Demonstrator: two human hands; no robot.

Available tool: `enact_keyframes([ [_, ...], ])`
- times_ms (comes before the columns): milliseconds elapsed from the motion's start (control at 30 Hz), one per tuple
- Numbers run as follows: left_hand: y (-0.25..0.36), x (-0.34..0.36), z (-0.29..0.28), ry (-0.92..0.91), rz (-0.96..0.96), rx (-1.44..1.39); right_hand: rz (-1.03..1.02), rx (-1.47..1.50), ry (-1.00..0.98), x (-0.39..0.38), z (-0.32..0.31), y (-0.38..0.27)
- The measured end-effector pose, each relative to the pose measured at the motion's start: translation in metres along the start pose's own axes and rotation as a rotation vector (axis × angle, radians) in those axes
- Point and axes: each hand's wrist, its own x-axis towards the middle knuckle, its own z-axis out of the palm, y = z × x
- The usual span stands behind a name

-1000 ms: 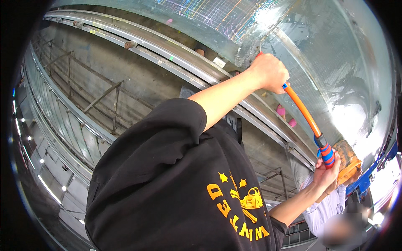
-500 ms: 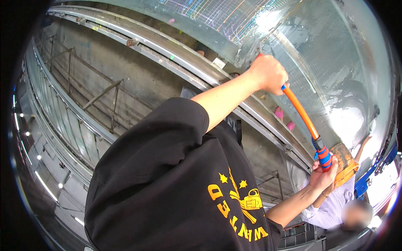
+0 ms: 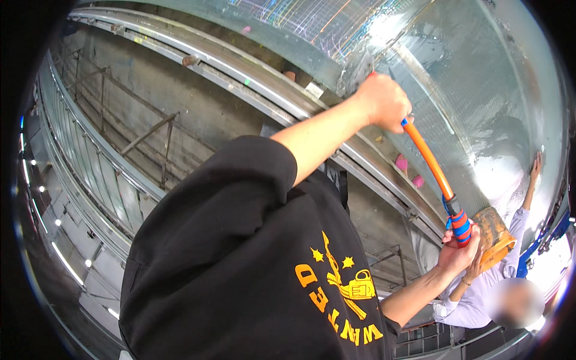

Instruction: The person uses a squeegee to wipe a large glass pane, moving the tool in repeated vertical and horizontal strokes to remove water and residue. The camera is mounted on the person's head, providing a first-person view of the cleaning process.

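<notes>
My left hand (image 3: pixel 384 103) is closed in a fist around the upper part of a long tool with a curved orange handle (image 3: pixel 427 157). Beyond that fist, a grey, blade-like end (image 3: pixel 362 71) touches or nearly touches a large wet, glossy sheet (image 3: pixel 462 102); its exact shape is unclear. Lower right, my right hand (image 3: pixel 459 255) grips the handle's red and blue wrapped end (image 3: pixel 460 227). Just beside it, a worn orange-yellow bucket (image 3: pixel 493 231) is tilted, with a co-worker's hand (image 3: pixel 474 269) against it.
The co-worker (image 3: pixel 480 303) in a pale shirt stands at the lower right, the other hand (image 3: pixel 536 168) stretched onto the sheet. Metal rails (image 3: pixel 228 78) run along the sheet's near side. A railing frame (image 3: pixel 165 141) lies left. Pink shoes (image 3: pixel 402 163) show below the rails.
The co-worker's outstretched hand has slid farther out along the sheet, away from the bucket. My two hands and the tool have shifted only slightly up and left.
</notes>
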Motion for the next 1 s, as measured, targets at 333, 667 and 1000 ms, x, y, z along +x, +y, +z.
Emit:
enact_keyframes([
  [333,0.008,-0.008,0.0,-0.016,0.043,-0.073,-0.013,0.006,-0.019,-0.003,-0.016,0.007],
  [667,-0.015,0.002,-0.008,-0.007,0.086,-0.008,-0.034,0.006,-0.049,-0.023,-0.001,0.013],
  [1000,-0.005,0.021,-0.015,-0.04,0.046,0.012,-0.122,0.004,-0.102,-0.03,-0.013,-0.001],
])
